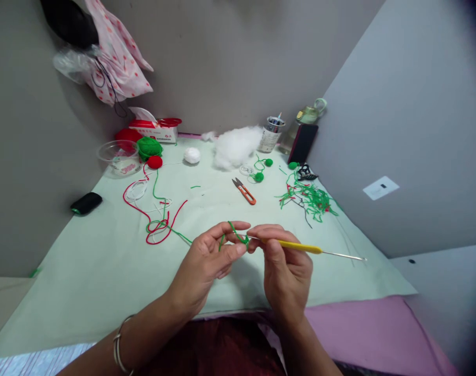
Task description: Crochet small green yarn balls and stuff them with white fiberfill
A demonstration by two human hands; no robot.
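One hook (300,246) sits gripped in the right hand (288,269); the left hand (202,258) pinches green yarn (245,241) at its tip, above the table (105,277). Beyond lie snips (246,194); farther, a tissue box (163,132) bears print too small to read.

Yellow hook (300,246) in right fingers (276,251)

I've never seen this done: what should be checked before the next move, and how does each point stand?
1. Hook gripped in the right hand: ok, held by its yellow handle.
2. Green yarn held in the left hand: ok.
3. Hook tip through a stitch: cannot tell, too small.
4. Red yarn separate from the green: not ok, they cross in loops.
5. Scissors away from the hands: ok, lying beyond them.
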